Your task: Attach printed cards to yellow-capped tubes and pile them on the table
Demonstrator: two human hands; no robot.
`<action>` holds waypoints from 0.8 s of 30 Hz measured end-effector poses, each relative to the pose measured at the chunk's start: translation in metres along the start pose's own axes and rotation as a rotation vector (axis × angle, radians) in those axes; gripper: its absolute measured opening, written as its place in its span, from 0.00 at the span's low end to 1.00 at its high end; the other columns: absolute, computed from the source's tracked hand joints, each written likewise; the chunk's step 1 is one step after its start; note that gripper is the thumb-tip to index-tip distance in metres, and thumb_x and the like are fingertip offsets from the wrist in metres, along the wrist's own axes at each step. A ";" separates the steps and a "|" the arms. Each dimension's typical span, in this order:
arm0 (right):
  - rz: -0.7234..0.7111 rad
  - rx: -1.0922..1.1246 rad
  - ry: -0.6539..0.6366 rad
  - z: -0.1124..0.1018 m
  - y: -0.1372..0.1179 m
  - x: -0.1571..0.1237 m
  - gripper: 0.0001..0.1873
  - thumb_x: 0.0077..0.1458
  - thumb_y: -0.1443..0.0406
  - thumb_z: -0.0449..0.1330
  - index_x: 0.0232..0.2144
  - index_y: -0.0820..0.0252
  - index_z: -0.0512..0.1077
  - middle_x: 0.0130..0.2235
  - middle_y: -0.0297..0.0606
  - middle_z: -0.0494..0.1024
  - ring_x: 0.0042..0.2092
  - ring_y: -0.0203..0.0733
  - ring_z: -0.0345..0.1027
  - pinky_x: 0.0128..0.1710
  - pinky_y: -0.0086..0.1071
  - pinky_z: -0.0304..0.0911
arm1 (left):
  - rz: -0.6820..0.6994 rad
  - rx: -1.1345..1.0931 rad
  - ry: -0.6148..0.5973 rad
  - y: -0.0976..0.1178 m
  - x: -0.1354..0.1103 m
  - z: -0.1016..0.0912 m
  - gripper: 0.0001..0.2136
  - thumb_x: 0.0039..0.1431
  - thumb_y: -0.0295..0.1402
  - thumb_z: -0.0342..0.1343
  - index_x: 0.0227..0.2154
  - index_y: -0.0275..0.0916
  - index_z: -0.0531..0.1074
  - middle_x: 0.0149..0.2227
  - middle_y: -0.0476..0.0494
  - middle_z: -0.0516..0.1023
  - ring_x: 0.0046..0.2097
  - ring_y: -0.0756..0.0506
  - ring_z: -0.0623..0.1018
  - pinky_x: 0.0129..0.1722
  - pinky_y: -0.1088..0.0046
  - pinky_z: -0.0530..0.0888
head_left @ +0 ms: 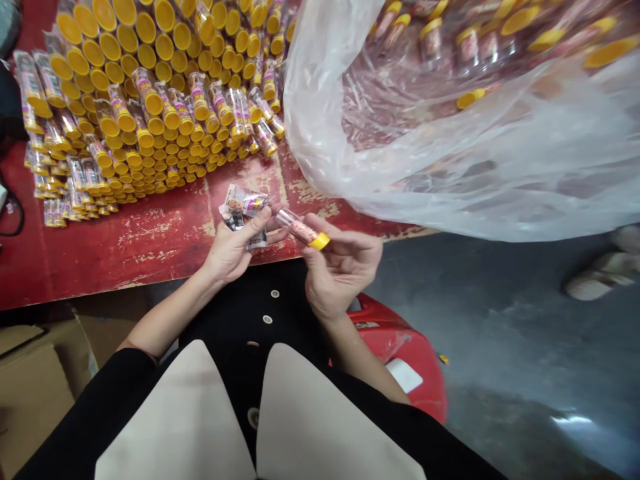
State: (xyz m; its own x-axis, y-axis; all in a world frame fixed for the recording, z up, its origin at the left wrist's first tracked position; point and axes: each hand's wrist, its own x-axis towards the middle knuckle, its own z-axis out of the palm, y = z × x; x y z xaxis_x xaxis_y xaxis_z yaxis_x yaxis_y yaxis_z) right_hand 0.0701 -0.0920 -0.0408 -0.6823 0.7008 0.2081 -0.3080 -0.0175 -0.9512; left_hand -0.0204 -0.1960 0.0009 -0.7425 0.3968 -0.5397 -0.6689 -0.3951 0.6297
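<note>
You are working over a worn red-painted table (150,247), its paint flaking away in pale patches, with a grey concrete floor (505,320) below and to your right. Your left hand (230,250) is closed on a small bunch of shiny printed wrappers (243,207), pinching them between thumb and fingers. Your right hand (341,267) is curled, gripping a clear plastic tube with a yellow cap (303,229) in its fingertips, the capped end angled to your right. The tube sits just beside the wrappers, both held above the table's near edge. Ahead and to your left, a dense mass of yellow-capped tubes (140,127) covers the table, most showing only their round caps, with others lying across the top. To your right, a large translucent plastic bag (440,173) packed with similar tubes lies over the far side of the table and hangs past its edge. Below your arms sit a brown cardboard box (35,393) and a glossy red plastic object (405,353). A pale shoe (597,283) shows at the right edge of your view.
</note>
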 end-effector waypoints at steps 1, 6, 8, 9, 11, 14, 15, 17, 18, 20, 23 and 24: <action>0.053 0.024 -0.001 -0.001 -0.002 0.006 0.14 0.59 0.56 0.63 0.43 0.51 0.65 0.45 0.38 0.80 0.46 0.43 0.79 0.47 0.44 0.77 | -0.002 0.023 0.011 0.000 0.001 -0.002 0.16 0.43 0.35 0.75 0.34 0.35 0.78 0.37 0.42 0.84 0.41 0.44 0.84 0.41 0.69 0.80; 0.267 -0.125 -0.264 -0.002 -0.009 0.042 0.12 0.55 0.55 0.66 0.36 0.55 0.76 0.28 0.32 0.70 0.27 0.33 0.65 0.28 0.30 0.67 | 0.016 0.196 0.010 -0.011 0.001 -0.009 0.18 0.37 0.37 0.77 0.28 0.32 0.78 0.25 0.46 0.79 0.25 0.52 0.77 0.27 0.77 0.75; 0.266 -0.219 -0.383 0.001 -0.012 0.052 0.10 0.53 0.57 0.68 0.32 0.57 0.78 0.27 0.31 0.71 0.26 0.30 0.62 0.27 0.28 0.62 | 0.017 0.282 -0.030 -0.014 -0.001 -0.012 0.17 0.38 0.37 0.76 0.28 0.33 0.79 0.24 0.47 0.78 0.24 0.53 0.76 0.26 0.78 0.74; 0.254 -0.245 -0.419 0.003 -0.013 0.055 0.09 0.54 0.58 0.67 0.31 0.58 0.78 0.26 0.31 0.71 0.26 0.30 0.61 0.27 0.28 0.60 | 0.031 0.311 -0.039 -0.015 -0.002 -0.013 0.16 0.39 0.38 0.76 0.28 0.33 0.79 0.24 0.48 0.78 0.24 0.54 0.74 0.25 0.79 0.72; 0.212 -0.291 -0.448 0.005 -0.014 0.059 0.10 0.55 0.58 0.66 0.29 0.59 0.76 0.27 0.31 0.71 0.27 0.29 0.60 0.29 0.28 0.59 | 0.082 0.325 -0.022 -0.015 -0.003 -0.016 0.15 0.44 0.40 0.74 0.28 0.35 0.78 0.22 0.50 0.75 0.22 0.55 0.72 0.21 0.81 0.68; 0.191 -0.324 -0.489 0.005 -0.013 0.060 0.11 0.57 0.57 0.65 0.29 0.59 0.75 0.27 0.31 0.71 0.28 0.30 0.60 0.30 0.28 0.61 | 0.175 0.227 0.060 -0.012 0.000 -0.017 0.16 0.45 0.42 0.73 0.28 0.36 0.75 0.21 0.54 0.71 0.21 0.57 0.68 0.18 0.82 0.61; 0.207 -0.299 -0.490 0.003 -0.012 0.059 0.12 0.58 0.55 0.64 0.32 0.58 0.76 0.28 0.31 0.71 0.28 0.30 0.60 0.30 0.28 0.62 | 0.186 0.178 0.089 -0.011 0.002 -0.017 0.17 0.44 0.41 0.74 0.28 0.36 0.74 0.22 0.55 0.70 0.21 0.58 0.67 0.18 0.82 0.60; 0.252 -0.205 -0.471 -0.001 -0.008 0.058 0.14 0.60 0.52 0.61 0.41 0.54 0.76 0.32 0.33 0.72 0.30 0.32 0.64 0.31 0.28 0.65 | 0.165 0.082 0.138 -0.008 0.005 -0.014 0.18 0.42 0.39 0.75 0.27 0.36 0.73 0.23 0.56 0.70 0.21 0.59 0.67 0.18 0.83 0.58; 0.259 -0.158 -0.452 -0.004 -0.007 0.056 0.17 0.61 0.51 0.60 0.46 0.52 0.75 0.36 0.34 0.73 0.33 0.33 0.67 0.33 0.29 0.68 | 0.139 0.039 0.156 -0.007 0.006 -0.012 0.18 0.42 0.39 0.75 0.27 0.36 0.72 0.23 0.56 0.71 0.21 0.59 0.67 0.18 0.83 0.58; 0.227 -0.108 -0.406 -0.008 -0.006 0.052 0.21 0.61 0.50 0.59 0.53 0.49 0.71 0.43 0.36 0.74 0.40 0.36 0.71 0.40 0.32 0.72 | 0.084 -0.022 0.181 -0.006 0.009 -0.009 0.18 0.43 0.38 0.75 0.27 0.37 0.70 0.24 0.55 0.72 0.21 0.59 0.67 0.18 0.83 0.57; 0.108 -0.114 -0.288 -0.008 -0.008 0.044 0.22 0.60 0.52 0.62 0.54 0.46 0.69 0.46 0.38 0.74 0.47 0.41 0.73 0.48 0.38 0.74 | 0.041 -0.049 0.204 -0.007 0.009 -0.006 0.18 0.44 0.37 0.74 0.28 0.37 0.70 0.26 0.54 0.74 0.22 0.59 0.68 0.18 0.83 0.58; 0.065 -0.129 -0.251 -0.006 -0.009 0.041 0.21 0.59 0.52 0.63 0.53 0.47 0.69 0.46 0.38 0.74 0.47 0.42 0.74 0.49 0.40 0.74 | 0.036 -0.046 0.201 -0.007 0.009 -0.005 0.18 0.44 0.37 0.74 0.28 0.37 0.70 0.26 0.54 0.74 0.22 0.59 0.69 0.18 0.83 0.58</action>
State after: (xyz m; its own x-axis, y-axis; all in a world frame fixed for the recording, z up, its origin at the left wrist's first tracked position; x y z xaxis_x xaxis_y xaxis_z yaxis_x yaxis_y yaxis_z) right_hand 0.0485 -0.0587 -0.0251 -0.8457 0.5022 0.1804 -0.1826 0.0453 -0.9821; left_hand -0.0225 -0.1940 -0.0117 -0.7551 0.2102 -0.6210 -0.6393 -0.4456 0.6267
